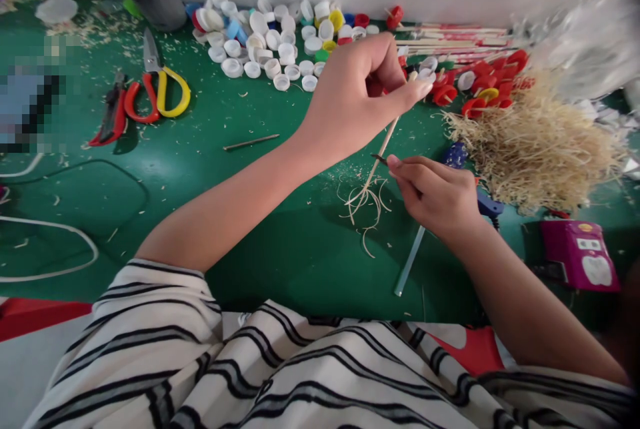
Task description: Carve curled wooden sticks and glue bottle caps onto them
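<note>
My left hand (357, 85) pinches the upper end of a thin wooden stick (386, 141), which slants down toward the table. Curled wood shavings (369, 201) fan out at the stick's lower end. Close below, my right hand (440, 199) is closed on a small dark blade (379, 159), whose tip touches or lies right by the stick. Most of the blade is hidden in my fingers. Under my right hand lies a translucent glue stick (410, 262), beside a partly hidden blue tool (487, 204) that looks like a glue gun.
White and coloured bottle caps (273, 39) spread along the back. Scissors (159, 82) and red-handled pliers (113, 109) lie left, a nail-like rod (251, 142) centrally. Right are red caps (483, 82), sticks (455, 39), a heap of wood shavings (545, 142) and a purple box (580, 254).
</note>
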Demonstrator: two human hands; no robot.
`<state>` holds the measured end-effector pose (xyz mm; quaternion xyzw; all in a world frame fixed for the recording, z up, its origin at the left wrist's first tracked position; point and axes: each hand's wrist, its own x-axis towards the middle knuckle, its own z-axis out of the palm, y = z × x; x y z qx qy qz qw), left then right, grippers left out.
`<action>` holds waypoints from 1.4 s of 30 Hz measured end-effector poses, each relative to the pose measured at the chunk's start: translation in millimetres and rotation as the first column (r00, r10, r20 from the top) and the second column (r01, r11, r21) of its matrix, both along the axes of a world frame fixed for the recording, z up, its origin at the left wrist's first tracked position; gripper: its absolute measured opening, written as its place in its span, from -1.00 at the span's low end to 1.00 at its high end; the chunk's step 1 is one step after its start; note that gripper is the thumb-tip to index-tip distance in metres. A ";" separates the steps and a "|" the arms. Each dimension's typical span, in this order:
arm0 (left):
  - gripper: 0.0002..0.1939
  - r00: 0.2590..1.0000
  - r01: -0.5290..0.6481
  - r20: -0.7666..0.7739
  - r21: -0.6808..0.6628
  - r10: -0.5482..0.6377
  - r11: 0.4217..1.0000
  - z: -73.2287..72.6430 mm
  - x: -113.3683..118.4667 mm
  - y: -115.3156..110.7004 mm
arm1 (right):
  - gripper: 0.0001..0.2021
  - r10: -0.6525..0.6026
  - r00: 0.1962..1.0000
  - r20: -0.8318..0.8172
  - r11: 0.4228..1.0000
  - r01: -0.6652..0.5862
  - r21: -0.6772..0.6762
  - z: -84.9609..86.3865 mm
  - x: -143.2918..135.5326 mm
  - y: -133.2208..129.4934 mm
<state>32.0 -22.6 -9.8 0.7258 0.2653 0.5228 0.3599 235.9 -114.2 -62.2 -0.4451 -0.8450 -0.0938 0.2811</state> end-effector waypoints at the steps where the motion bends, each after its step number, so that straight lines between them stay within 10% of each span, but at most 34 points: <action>1: -0.68 1.000 -0.007 0.003 -0.028 0.007 1.000 2.0 -0.8 -1.8 | -0.85 0.023 1.000 0.000 1.000 -0.023 0.005 -2.4 0.9 -0.7; 15: -0.70 0.999 0.038 -0.001 -0.067 -0.039 0.997 5.2 -6.2 0.0 | -0.72 0.158 0.952 0.264 0.982 -0.122 -0.147 -10.2 9.5 -10.8; 27: -0.68 0.999 0.044 -0.027 -0.086 -0.046 0.995 2.5 -7.1 2.8 | -0.85 -0.047 0.994 0.098 0.989 0.033 0.141 -7.3 -5.1 1.0; 34: -0.76 0.976 0.165 0.173 -0.207 -0.130 0.964 -1.8 -5.0 3.6 | -0.75 0.132 0.954 0.268 0.991 -0.135 -0.006 -19.1 -6.6 -8.1; 42: -0.61 0.990 0.119 0.089 -0.080 -0.111 0.990 7.1 -9.4 3.0 | -0.84 0.049 0.997 0.052 0.996 -0.053 0.076 -10.5 -2.5 0.0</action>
